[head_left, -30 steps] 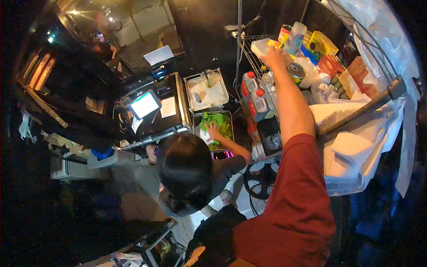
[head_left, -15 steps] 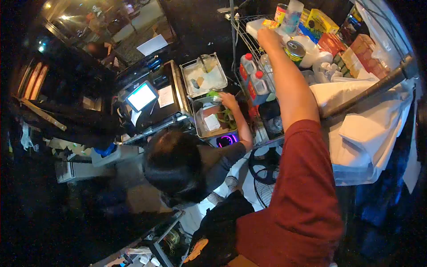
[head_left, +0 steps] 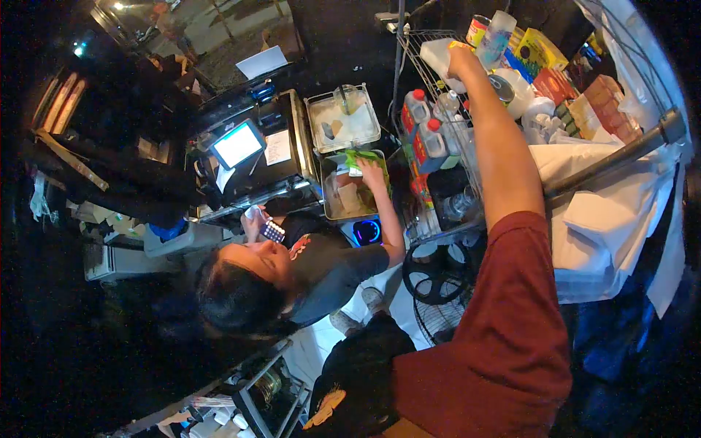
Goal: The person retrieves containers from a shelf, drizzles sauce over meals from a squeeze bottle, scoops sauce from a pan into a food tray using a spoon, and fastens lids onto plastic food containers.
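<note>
My right hand (head_left: 465, 64) is up at the wire shelf, its fingers closed beside a white container (head_left: 438, 60) and under a small yellow and red packet (head_left: 460, 45). What the fingers hold, if anything, is hidden by the hand. A dark-lidded can (head_left: 502, 87) stands close to my wrist. Behind the hand are a red and yellow can (head_left: 477, 31) and a clear plastic cup stack (head_left: 496, 38). My left hand is out of view.
Another person (head_left: 292, 270) in a dark shirt reaches one hand onto green packaging in a metal-rimmed bin (head_left: 347, 212). Red-capped jugs (head_left: 431, 146) stand on the lower shelf. A dark pole (head_left: 613, 164) crosses white bags at right. A lit tablet (head_left: 238, 145) sits left; a black fan (head_left: 438, 281) stands below.
My right hand has gone from spread over the white container to closed beside it. The other person has turned their head and shifted the green packaging to the bin's far side.
</note>
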`<state>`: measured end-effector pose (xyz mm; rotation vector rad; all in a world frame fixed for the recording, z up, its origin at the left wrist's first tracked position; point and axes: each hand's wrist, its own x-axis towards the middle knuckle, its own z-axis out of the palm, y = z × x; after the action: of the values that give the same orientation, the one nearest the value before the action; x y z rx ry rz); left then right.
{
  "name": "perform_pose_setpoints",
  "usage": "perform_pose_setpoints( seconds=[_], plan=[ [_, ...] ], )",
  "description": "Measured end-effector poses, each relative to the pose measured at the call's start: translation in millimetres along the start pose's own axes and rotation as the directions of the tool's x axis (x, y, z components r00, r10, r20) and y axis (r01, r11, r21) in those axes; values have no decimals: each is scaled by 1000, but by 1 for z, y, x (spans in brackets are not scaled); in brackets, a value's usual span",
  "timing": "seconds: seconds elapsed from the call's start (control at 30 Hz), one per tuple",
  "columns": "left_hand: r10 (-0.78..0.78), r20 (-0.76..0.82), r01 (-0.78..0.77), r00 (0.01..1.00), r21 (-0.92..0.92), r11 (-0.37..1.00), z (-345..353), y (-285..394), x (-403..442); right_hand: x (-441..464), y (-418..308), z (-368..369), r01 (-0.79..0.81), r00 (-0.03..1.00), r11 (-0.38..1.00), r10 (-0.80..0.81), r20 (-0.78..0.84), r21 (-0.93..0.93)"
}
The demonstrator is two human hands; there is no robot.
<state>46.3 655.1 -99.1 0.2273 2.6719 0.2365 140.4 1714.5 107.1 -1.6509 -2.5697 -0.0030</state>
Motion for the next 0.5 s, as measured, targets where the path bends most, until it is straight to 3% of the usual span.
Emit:
perform_pose_setpoints(
  seconds=[0.13, 0.23, 0.33, 0.43, 0.5],
  plan=[
    [-11, -1, 11, 1000, -4, 1000, 3, -1, -5, -21, -11, -19, -86, 995, 996, 87, 45, -20],
    [-16, 2, 16, 1000, -9, 1000, 3, -5, -9, -29, -14, -25, -194, 981, 981, 194, -9, -15],
    [-15, 2, 15, 1000, -7, 1000, 2, -6, -11, -33, -17, -38, -193, 981, 981, 192, 12, 16],
    [-12, 2, 12, 1000, 2, 1000, -2, -5, -15, 24, 3, -12, -284, 946, 958, 286, 154, -38],
    [-12, 1, 12, 1000, 2, 1000, -2, -7, -17, 30, 7, -8, -241, 947, 970, 243, 209, -37]
  ],
)
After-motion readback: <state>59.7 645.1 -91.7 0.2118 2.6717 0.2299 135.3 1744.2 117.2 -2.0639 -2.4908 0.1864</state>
